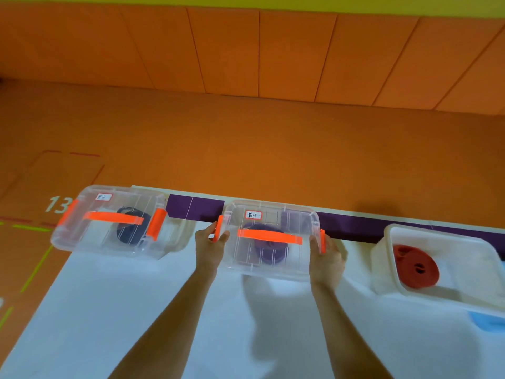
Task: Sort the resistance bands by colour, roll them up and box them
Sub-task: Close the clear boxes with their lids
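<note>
A clear lidded box [269, 265] with an orange handle and a white label stands mid-table, a rolled purple band [269, 248] inside. My left hand [209, 244] grips its left orange latch [218, 228]; my right hand [326, 258] grips its right orange latch [322, 240]. To the left, a second clear box [90, 236] with its lid on holds a rolled dark blue band [131, 228]. On the right, an open white box [442, 236] without a lid holds a rolled red band [415, 266].
All boxes sit on a white table [136, 310] with a purple strip [195, 207] along its far edge. Orange floor mats and an orange padded wall lie beyond. A light blue object [489, 322] peeks in at the right edge.
</note>
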A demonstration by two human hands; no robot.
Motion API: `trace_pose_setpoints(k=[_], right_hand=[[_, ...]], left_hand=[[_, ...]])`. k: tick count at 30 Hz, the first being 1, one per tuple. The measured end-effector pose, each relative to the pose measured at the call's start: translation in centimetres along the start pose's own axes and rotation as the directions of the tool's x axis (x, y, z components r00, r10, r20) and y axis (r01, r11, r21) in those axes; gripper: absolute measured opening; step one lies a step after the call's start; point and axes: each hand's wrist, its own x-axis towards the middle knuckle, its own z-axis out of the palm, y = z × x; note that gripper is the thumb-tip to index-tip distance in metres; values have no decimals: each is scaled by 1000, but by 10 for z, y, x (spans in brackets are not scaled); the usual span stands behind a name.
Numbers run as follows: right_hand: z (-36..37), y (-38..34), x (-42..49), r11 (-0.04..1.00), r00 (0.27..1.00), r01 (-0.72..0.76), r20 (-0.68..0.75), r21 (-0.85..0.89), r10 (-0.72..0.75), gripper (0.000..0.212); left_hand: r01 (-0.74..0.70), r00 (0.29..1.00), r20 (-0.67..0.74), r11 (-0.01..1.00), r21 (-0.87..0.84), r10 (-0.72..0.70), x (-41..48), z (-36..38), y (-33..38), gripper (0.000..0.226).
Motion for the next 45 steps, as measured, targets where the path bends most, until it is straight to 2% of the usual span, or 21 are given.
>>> trace_pose_setpoints(k=[3, 7, 12, 14, 16, 18, 20, 22, 24, 27, 30, 33, 37, 41, 45], right_hand=[[-2, 9, 2, 994, 995, -67, 85, 88, 60, 31], [-9, 10, -5, 998, 994, 30, 102, 52, -35, 22], [-9, -5, -16, 986, 993, 95, 87, -135, -84, 39], [-10, -10, -16, 960, 982, 150, 150, -236, -116, 41], [-18, -15, -12, 930, 957, 215, 252, -298, -141, 39], [-36, -19, -13, 915, 936, 254, 319, -313, -150, 34], [-61, -17, -19, 906, 938, 265, 306, -330, -163, 35], [-90, -9, -26, 850, 936, 307, 296, -429, -189, 35], [-120, 3, -31, 804, 934, 328, 296, -496, -198, 31], [-163, 21, -34, 804, 949, 300, 244, -513, -198, 22], [-201, 47, -34, 830, 966, 259, 154, -494, -209, 16], [-237, 85, -17, 848, 975, 222, 112, -482, -191, 17], [-287, 146, 29, 866, 990, 137, 89, -480, -108, 19], [-333, 197, 89, 909, 998, 59, 25, -413, -53, 19], [-373, 249, 154, 936, 1000, -5, -26, -352, -5, 19]], left_hand=[[-44, 996, 81, 999, 10, 43, 3, -6, 1, 38], [-110, 994, 2, 990, 85, 110, -6, 2, -4, 29], [-179, 981, -43, 968, 178, 189, -19, 5, -3, 28], [-207, 978, 11, 955, 211, 209, -22, 4, -1, 31], [-231, 973, 68, 921, 313, 221, -22, 0, 2, 33], [-266, 960, 61, 816, 513, 274, -25, -6, 5, 35], [-333, 915, 55, 672, 662, 400, -36, -11, 13, 41], [-449, 851, 119, 591, 670, 511, -60, -8, 25, 44], [-562, 798, 245, 534, 632, 550, -91, 2, 40, 35], [-686, 704, 404, 415, 597, 584, -135, 28, 54, 21], [-765, 604, 553, 224, 603, 574, -171, 64, 52, 32], [-808, 551, 646, 144, 571, 529, -198, 110, 48, 41], [-846, 516, 706, 162, 508, 485, -231, 184, 52, 50], [-817, 572, 704, 222, 532, 421, -266, 252, 60, 64], [-787, 615, 708, 217, 577, 349, -286, 302, 56, 70]])
